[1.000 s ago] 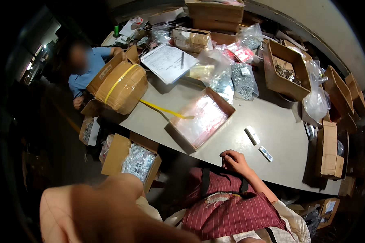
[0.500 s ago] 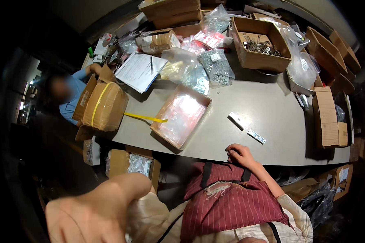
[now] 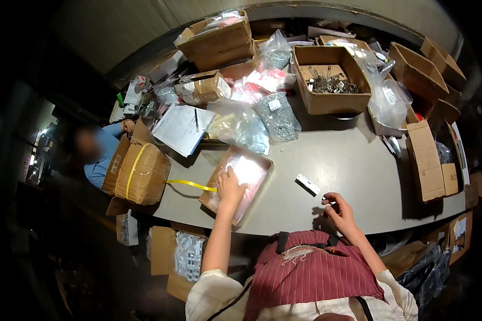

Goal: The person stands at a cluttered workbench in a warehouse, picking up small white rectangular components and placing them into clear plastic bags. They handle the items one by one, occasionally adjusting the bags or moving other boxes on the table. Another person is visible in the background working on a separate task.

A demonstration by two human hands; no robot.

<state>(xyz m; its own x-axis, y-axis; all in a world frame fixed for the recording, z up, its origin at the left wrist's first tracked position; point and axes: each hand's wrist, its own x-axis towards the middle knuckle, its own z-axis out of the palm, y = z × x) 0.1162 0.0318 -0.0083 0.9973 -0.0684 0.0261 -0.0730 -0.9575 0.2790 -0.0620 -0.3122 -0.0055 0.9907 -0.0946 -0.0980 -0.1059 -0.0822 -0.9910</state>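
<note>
My left hand (image 3: 231, 188) reaches into a shallow cardboard box (image 3: 269, 170) and rests on the clear plastic bags (image 3: 249, 170) inside, its fingers stretched and thumb apart. My right hand (image 3: 341, 212) hovers near the table's front edge with curled fingers; whatever they hold is hidden. Just left of that hand, a small white rectangular metal-looking piece (image 3: 308, 184) lies on the grey table. A second such piece is not visible now. Against the shallow box's left side runs the end of a yellow strap (image 3: 191, 185).
A strapped carton (image 3: 151, 174) stands at left beside a person in blue (image 3: 108, 144). Papers (image 3: 178, 128) and bags of small hardware (image 3: 280, 119) lie behind. An open box of metal parts (image 3: 333, 104) sits farther back; more cartons (image 3: 426, 160) stand at right.
My left hand has moved from low in front of me up into the shallow box. My right hand has moved forward to where the second white piece lay. The view has shifted.
</note>
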